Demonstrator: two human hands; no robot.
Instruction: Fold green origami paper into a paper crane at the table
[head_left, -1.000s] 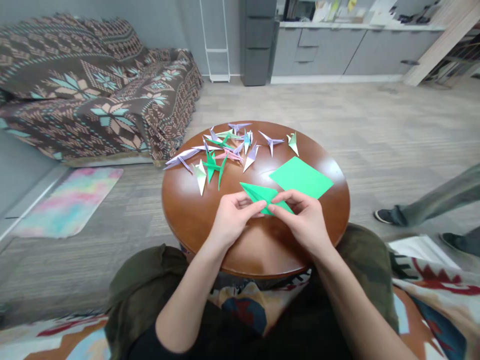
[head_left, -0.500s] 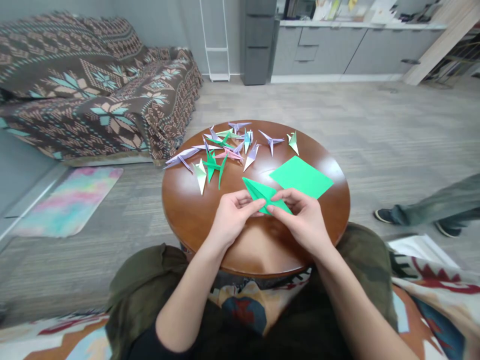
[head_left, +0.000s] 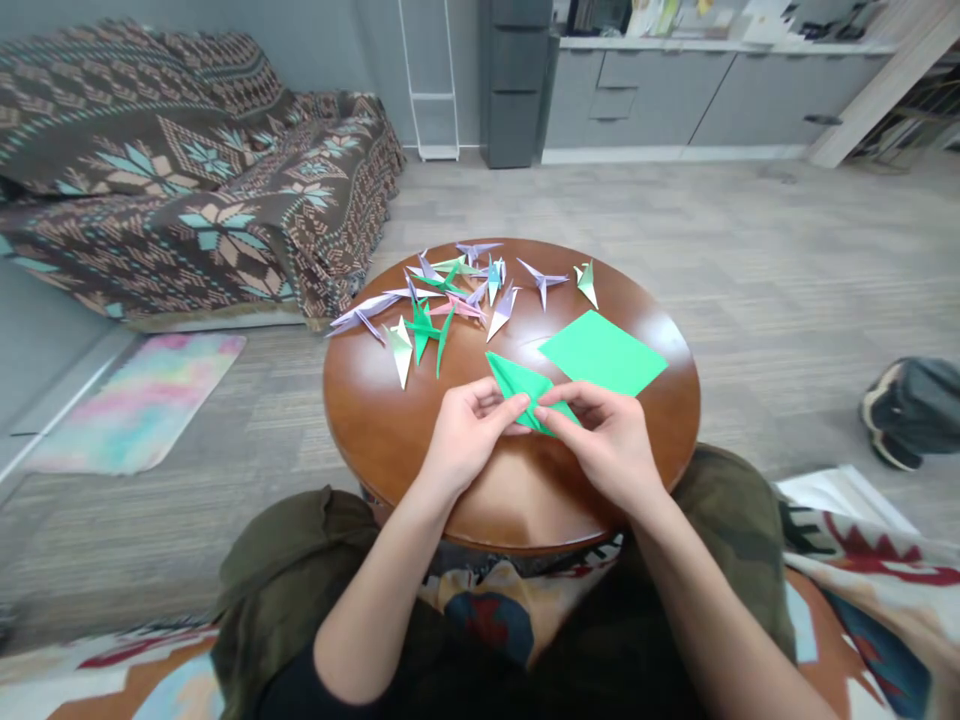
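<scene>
A patterned sofa (head_left: 225,215) stands by grey walls (head_left: 322,45).

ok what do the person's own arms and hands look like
The left hand and right hand are bare, with no gloves, watch or bracelet visible. A black sleeve shows at the left elbow; the right forearm is bare to the picture's edge, no sleeve in view.

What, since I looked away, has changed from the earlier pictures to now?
The other person's legs moved rightward; the folded green paper turned slightly, its far tip swinging away. Left hand and right hand still hold it; paper cranes and flat green sheet stayed put.
</scene>
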